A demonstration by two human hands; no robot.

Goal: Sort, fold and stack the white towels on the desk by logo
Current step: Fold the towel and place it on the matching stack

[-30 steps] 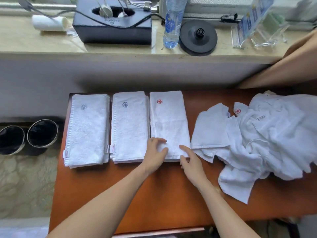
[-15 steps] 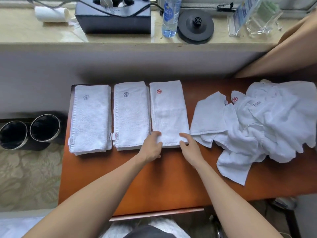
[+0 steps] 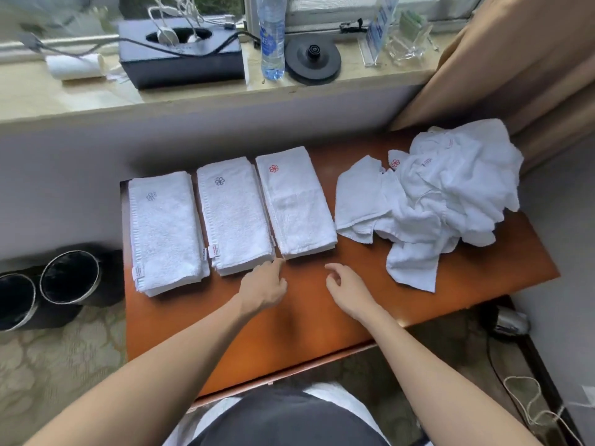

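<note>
Three folded white towel stacks lie side by side on the orange desk [image 3: 306, 320]. The left stack [image 3: 165, 233] bears a pale grey-blue flower logo, the middle stack [image 3: 235, 215] a dark blue flower, the right stack [image 3: 296, 201] a red flower. A heap of unfolded white towels [image 3: 441, 194] covers the desk's right end, one red logo showing. My left hand [image 3: 267, 286] hovers over the desk just below the gap between middle and right stacks, a fingertip close to the red-logo stack's corner. My right hand [image 3: 346, 284] hangs loosely curled over bare desk, holding nothing.
Behind the desk a stone sill carries a black box with cables [image 3: 180, 53], a water bottle [image 3: 272, 37], a black kettle base [image 3: 312, 61] and an acrylic stand [image 3: 380, 30]. A tan curtain [image 3: 515, 66] hangs at right. Two dark round bins [image 3: 69, 273] stand on the floor at left.
Both hands have come off the near edge of the red-logo stack and drawn back toward me. The camera has tilted and pulled back.
</note>
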